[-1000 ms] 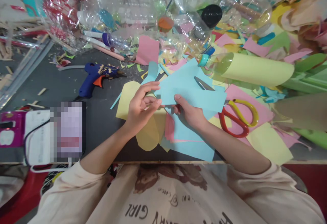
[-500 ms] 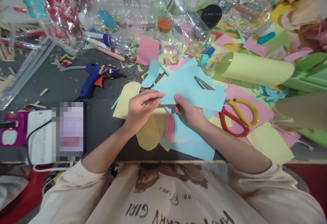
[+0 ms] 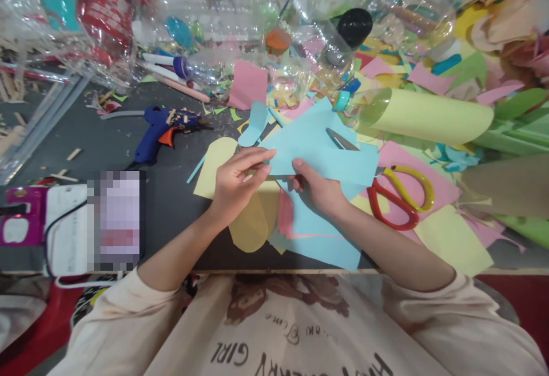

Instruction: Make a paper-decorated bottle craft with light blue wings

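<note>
Clutter is spread across the dark table [image 3: 107, 153]. At the far left a white device [image 3: 64, 233] with a black cable is seen at the near edge. Further back a blue glue gun [image 3: 160, 129] is laid on its side, well apart from the hands.

Towards the middle, the left hand [image 3: 235, 184] is closed in a pinch, with the left edge of a light blue paper sheet [image 3: 326, 158] gripped between thumb and fingertips. The sheet is held just above a pile of yellow, pink and blue offcuts [image 3: 257, 221], at the centre of the table in front of the person. Its lower edge is clamped by the right hand [image 3: 319, 192], thumb on top and fingers curled beneath, so the one sheet is gripped by both hands.

Just right of that hand, red and yellow scissors [image 3: 401, 196] are laid flat, their blades partly hidden under blue paper. Beyond them a rolled yellow-green sheet [image 3: 433, 117] is laid across the scraps. Crushed clear plastic bottles [image 3: 223, 15] are heaped along the far side.

The thin sheet could probably be creased or torn if it is pulled unevenly between the two pinches. The half-covered blades could be brushed by the fingers beneath the paper, since little of them is shown. Loose offcuts near the table's edge could be swept off by a forearm.
</note>
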`<state>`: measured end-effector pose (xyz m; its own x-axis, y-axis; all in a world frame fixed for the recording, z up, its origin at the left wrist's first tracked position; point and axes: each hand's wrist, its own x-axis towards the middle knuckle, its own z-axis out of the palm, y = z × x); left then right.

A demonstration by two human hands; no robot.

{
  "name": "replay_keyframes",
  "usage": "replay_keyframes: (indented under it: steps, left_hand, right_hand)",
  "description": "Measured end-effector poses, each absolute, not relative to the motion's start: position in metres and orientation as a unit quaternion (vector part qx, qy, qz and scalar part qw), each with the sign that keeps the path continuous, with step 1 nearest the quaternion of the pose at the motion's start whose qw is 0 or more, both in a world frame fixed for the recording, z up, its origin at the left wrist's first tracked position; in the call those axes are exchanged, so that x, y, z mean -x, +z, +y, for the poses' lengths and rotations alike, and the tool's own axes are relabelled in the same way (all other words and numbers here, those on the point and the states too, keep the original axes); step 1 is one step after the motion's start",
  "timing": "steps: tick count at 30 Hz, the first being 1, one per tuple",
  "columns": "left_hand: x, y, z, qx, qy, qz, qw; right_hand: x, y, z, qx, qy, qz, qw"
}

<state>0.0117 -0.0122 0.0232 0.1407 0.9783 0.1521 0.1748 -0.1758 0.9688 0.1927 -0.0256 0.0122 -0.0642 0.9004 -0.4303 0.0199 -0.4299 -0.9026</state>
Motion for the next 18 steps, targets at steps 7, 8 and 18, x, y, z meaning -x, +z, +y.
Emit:
replay_keyframes:
  steps: [7, 8, 18]
  left_hand:
    - [-0.011, 0.022, -0.012, -0.602, 0.478, 0.475, 0.428]
    - [-0.011, 0.021, -0.012, -0.596, 0.482, 0.483, 0.423]
    - [-0.01, 0.018, -0.012, -0.592, 0.477, 0.487, 0.43]
  right_hand:
    - [-0.187, 0.012, -0.022, 0.496, 0.636, -0.374, 0.457]
    - [-0.187, 0.012, -0.021, 0.484, 0.642, -0.37, 0.467]
    - [-0.188, 0.014, -0.014, 0.458, 0.637, -0.363, 0.503]
